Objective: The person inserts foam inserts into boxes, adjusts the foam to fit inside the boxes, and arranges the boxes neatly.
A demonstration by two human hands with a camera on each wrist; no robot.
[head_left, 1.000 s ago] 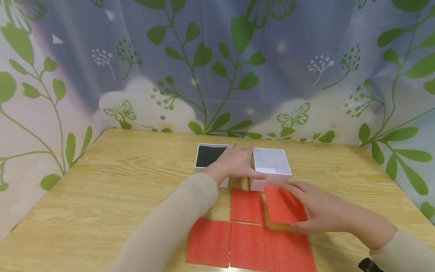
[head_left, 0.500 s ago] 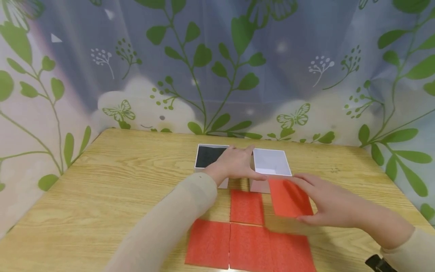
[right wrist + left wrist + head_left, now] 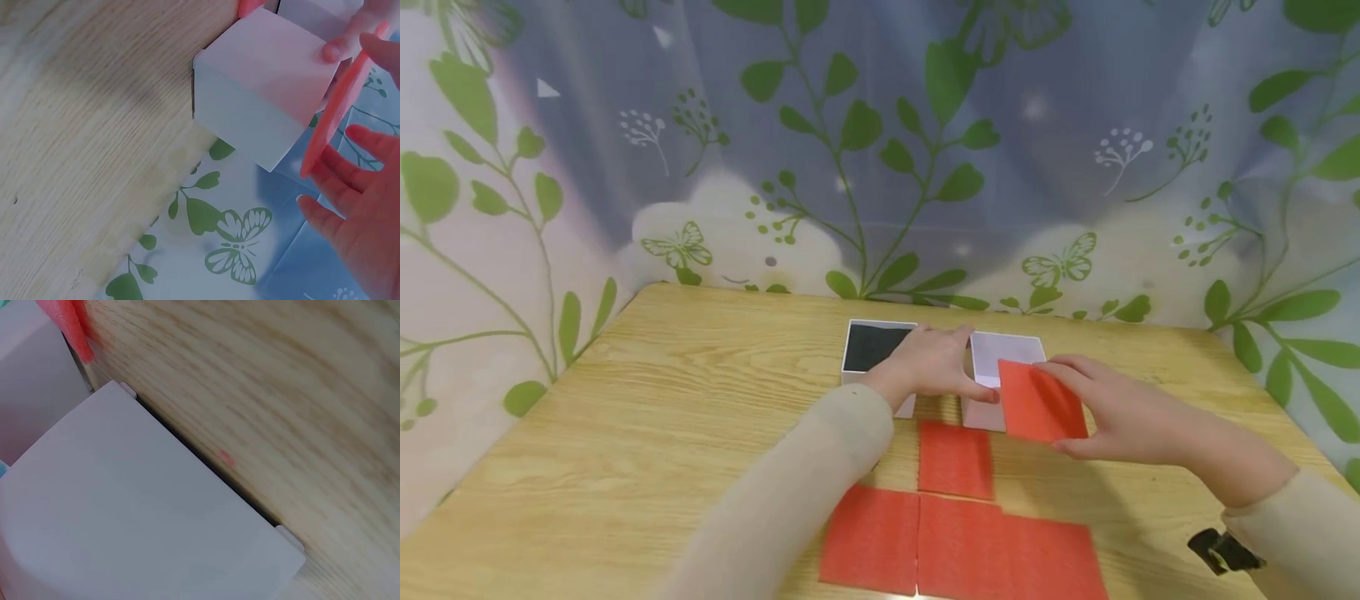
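My right hand (image 3: pixel 1123 408) pinches a red cloth square (image 3: pixel 1037 408) by its right side, thumb below and fingers above. The square hangs tilted before the open top of a white box (image 3: pixel 983 415); in the right wrist view the cloth (image 3: pixel 337 119) stands edge-on beside this box (image 3: pixel 250 87). With thumb against the front wall and fingers at its left side, my left hand (image 3: pixel 932 360) grips that box. Its far fingertips are partly hidden. Several more red squares (image 3: pixel 955 458) lie flat on the table in front, in two rows.
Left of the gripped box stands a second white box (image 3: pixel 853 377) with black material (image 3: pixel 872 346) inside, partly behind my left hand. The wooden table (image 3: pixel 700 400) ends at a leaf-patterned curtain (image 3: pixel 790 167). A black strap (image 3: pixel 1225 552) hangs at my right sleeve.
My right hand has lifted the red cloth square from above the table up and away, to the box's front and opening. My left hand stays at the box.
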